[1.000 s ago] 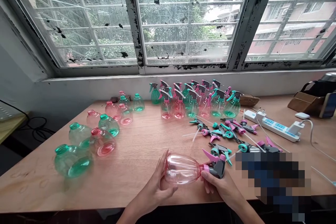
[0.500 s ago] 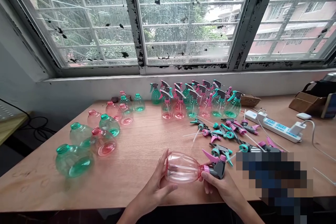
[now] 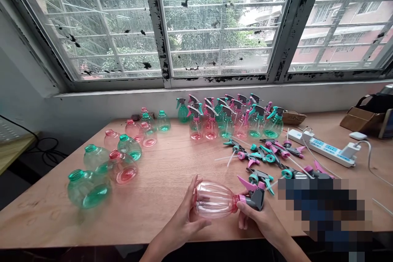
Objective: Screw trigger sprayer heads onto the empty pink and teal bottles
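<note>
A clear pink spray bottle [image 3: 215, 199] lies sideways in the air above the table's front edge, its base to the left. My left hand [image 3: 187, 217] is wrapped round the base end, thumb below and fingers behind. At the neck, my right hand [image 3: 253, 215] grips the pink collar of the black and pink trigger head [image 3: 254, 196], which sits on the bottle's mouth. Whether the collar is fully screwed on cannot be seen. Just beyond the right hand lies a loose black and teal trigger head [image 3: 260, 177].
Open green and pink bottles, such as a green bottle [image 3: 89, 190], stand at the left. Capped spray bottles [image 3: 211, 125] are grouped by the window wall. Several loose trigger heads [image 3: 268, 155] with tubes lie right of centre, near a white power strip [image 3: 322, 146]. A blurred patch covers the right front.
The bottle stays between both hands in nearly the same pose. The whole view has shifted very slightly, and the left hand has moved a little to the right.
</note>
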### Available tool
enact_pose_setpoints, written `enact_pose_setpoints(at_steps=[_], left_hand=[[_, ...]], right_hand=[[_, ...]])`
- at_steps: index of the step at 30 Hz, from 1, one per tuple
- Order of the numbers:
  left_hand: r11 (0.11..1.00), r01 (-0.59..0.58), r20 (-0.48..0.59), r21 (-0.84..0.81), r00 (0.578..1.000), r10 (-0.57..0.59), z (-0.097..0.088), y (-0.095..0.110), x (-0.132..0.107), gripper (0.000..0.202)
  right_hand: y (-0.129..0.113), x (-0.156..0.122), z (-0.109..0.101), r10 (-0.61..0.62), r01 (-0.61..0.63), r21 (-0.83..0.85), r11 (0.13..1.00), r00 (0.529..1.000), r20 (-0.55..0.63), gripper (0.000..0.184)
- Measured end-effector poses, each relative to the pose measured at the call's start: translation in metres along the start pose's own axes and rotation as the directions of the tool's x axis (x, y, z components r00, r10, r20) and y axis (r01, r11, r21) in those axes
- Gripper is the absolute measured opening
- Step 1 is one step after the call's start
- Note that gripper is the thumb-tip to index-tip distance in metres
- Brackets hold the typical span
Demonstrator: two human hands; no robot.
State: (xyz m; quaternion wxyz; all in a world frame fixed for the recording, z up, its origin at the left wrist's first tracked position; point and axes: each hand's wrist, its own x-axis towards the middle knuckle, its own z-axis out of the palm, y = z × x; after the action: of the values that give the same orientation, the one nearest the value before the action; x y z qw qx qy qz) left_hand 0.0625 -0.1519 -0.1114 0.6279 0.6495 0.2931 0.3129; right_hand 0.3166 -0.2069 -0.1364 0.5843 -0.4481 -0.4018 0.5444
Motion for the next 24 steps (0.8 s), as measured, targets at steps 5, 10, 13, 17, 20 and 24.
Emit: enact_pose_setpoints(at_steps=[5, 10, 13, 17, 20, 24], left_hand=[[0.999, 0.037, -0.007, -0.012, 0.999, -0.037, -0.001, 0.002, -0.001, 0.121], [0.996, 0.016, -0.009, 0.090, 1.000, -0.015, -0.003, 0.002, -0.001, 0.107], [0.988, -0.026, -0.011, 0.155, 1.000, 0.028, -0.004, -0.002, -0.002, 0.097], [1.000, 0.001, 0.020, 0.022, 1.000, -0.002, -0.005, -0.008, -0.001, 0.119], [0.994, 0.038, 0.014, -0.098, 0.999, -0.037, -0.006, -0.008, 0.000, 0.123], [0.993, 0.020, 0.047, -0.117, 0.999, -0.014, -0.005, -0.004, 0.002, 0.112]], right_hand=[[0.003, 0.000, -0.001, -0.016, 0.016, -0.028, 0.999, 1.000, 0.023, 0.042], [0.004, 0.001, -0.002, 0.020, -0.020, -0.001, 1.000, 1.000, 0.016, 0.043], [0.008, 0.002, -0.003, -0.003, 0.002, 0.020, 1.000, 1.000, 0.013, 0.041], [0.015, 0.004, -0.005, -0.046, 0.047, 0.023, 0.999, 0.999, -0.010, 0.042], [0.016, 0.004, -0.005, -0.057, 0.057, -0.013, 0.998, 0.998, 0.007, 0.043], [0.010, 0.003, -0.003, -0.039, 0.039, -0.014, 0.999, 0.999, 0.016, 0.044]])
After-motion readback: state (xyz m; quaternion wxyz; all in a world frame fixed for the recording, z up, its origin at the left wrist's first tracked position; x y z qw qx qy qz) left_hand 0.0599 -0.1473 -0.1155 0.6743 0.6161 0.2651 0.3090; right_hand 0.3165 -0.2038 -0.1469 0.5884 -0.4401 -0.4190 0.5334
